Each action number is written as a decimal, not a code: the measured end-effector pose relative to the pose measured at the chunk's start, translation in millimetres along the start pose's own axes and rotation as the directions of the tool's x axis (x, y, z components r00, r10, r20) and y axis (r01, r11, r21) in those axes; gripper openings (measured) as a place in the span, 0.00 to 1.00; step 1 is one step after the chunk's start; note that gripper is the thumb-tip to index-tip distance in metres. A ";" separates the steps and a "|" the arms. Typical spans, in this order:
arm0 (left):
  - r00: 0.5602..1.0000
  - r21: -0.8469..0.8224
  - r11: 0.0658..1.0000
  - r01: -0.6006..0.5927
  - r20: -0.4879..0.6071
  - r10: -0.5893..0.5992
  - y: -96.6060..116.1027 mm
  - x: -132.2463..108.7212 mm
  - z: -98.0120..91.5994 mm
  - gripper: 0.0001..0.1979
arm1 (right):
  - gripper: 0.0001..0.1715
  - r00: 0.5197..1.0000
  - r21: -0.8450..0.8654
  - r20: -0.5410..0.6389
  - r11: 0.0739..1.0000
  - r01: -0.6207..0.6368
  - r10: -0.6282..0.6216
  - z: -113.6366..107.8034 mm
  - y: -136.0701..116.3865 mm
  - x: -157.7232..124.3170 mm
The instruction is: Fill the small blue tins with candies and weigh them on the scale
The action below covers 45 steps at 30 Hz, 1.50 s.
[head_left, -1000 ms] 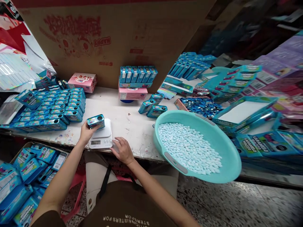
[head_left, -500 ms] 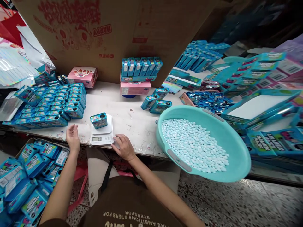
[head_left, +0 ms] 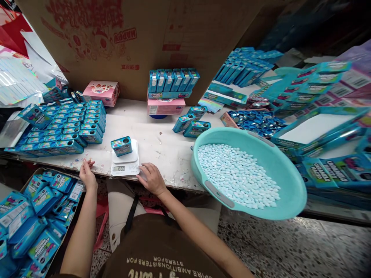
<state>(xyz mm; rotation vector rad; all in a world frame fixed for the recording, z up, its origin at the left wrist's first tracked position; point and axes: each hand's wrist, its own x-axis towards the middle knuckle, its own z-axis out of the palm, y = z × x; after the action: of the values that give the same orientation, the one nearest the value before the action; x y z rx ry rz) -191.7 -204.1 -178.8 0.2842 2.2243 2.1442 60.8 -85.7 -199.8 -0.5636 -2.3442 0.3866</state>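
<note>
A small white digital scale [head_left: 134, 170] lies near the table's front edge, its display showing figures that look like 156.0. On its plate stands a blue candy tin [head_left: 121, 146] with a dark round hole in the top. My right hand [head_left: 152, 179] rests at the scale's right front corner, fingers loosely spread and holding nothing. To the left of the scale, my left hand [head_left: 88, 175] hovers at the table edge, palm turned up, fingers loosely bent with nothing visible in them. A turquoise basin [head_left: 292, 193] with pale blue candies [head_left: 237, 175] sits on the right.
Rows of blue tins [head_left: 69, 129] stand at the left, with a carton of more tins [head_left: 40, 200] below. Behind are pink boxes [head_left: 101, 92], a display tray of tins [head_left: 169, 93] and a large cardboard sheet [head_left: 185, 34]. Round blue lids [head_left: 255, 121] lie behind the basin.
The scale's display has gone from 0.0 to about 156.0. My left hand has drawn slightly down and left, its fingers curling more. My right hand has stayed beside the scale.
</note>
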 end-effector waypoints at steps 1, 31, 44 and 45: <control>1.000 0.007 1.000 -0.005 0.007 0.005 -0.1 -0.4 0.1 0.23 | 0.19 1.000 -0.002 -0.005 1.000 0.006 -0.006 0.0 0.0 0.1; 0.651 0.068 0.836 -0.544 0.663 0.370 134.2 -41.9 122.5 0.24 | 0.21 0.999 0.021 -0.025 1.000 0.022 -0.021 4.1 3.6 11.5; 0.009 -0.342 0.503 -0.794 0.820 0.572 197.5 -170.9 262.6 0.16 | 0.23 0.991 -0.024 -0.106 0.996 0.084 -0.086 5.3 16.4 26.4; -0.027 -0.360 0.474 -0.804 0.818 0.574 197.6 -174.1 266.6 0.16 | 0.23 0.990 -0.036 -0.105 0.995 0.091 -0.094 4.0 17.2 27.7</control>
<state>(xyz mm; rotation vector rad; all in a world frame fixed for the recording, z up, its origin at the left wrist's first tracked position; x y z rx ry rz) 41.1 37.1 -11.3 2.4069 1.5917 1.1078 44.5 -57.7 -194.5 -0.4762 -2.2675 0.2711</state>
